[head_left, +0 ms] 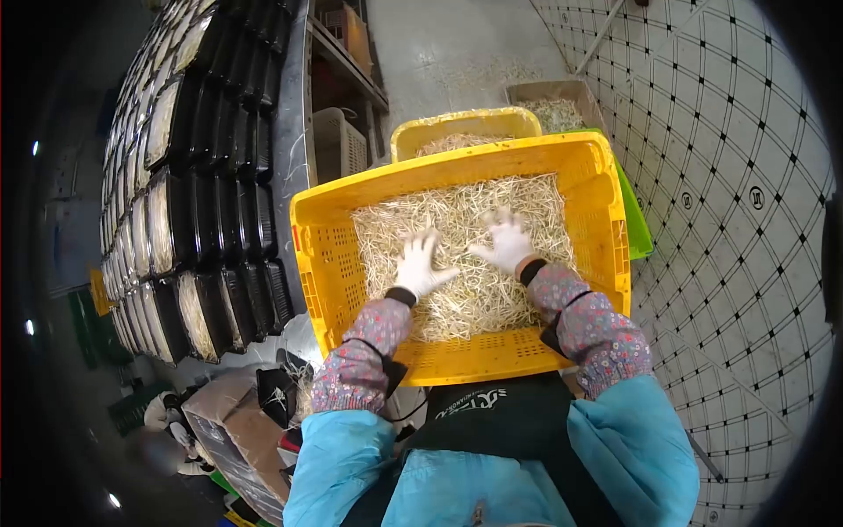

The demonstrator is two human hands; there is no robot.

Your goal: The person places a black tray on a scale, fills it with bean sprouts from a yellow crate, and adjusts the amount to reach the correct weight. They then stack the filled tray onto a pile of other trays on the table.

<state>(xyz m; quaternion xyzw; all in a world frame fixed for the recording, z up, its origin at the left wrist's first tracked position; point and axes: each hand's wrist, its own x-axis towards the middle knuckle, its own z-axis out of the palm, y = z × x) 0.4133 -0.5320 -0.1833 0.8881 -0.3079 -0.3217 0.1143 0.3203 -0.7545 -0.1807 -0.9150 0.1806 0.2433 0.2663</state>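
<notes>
A yellow plastic crate (pixel 474 358) with perforated walls stands in front of me, holding a thick layer of pale, thin, straw-like strands (pixel 479 307). My left hand (pixel 421 265), in a white glove, rests on the strands left of the middle with its fingers spread. To its right, my right hand (pixel 506 246), gloved the same way, touches the strands with fingers apart; its fingertips are slightly blurred. Neither hand visibly grips anything. Flowered sleeve covers reach over both forearms.
Tall stacks of black trays (pixel 230 211) with pale contents stand on a metal table at left. Behind the crate are another yellow crate (pixel 465 119) and a box of strands (pixel 553 114). A green container (pixel 634 215) is at right. Another person (pixel 176 430) is at lower left.
</notes>
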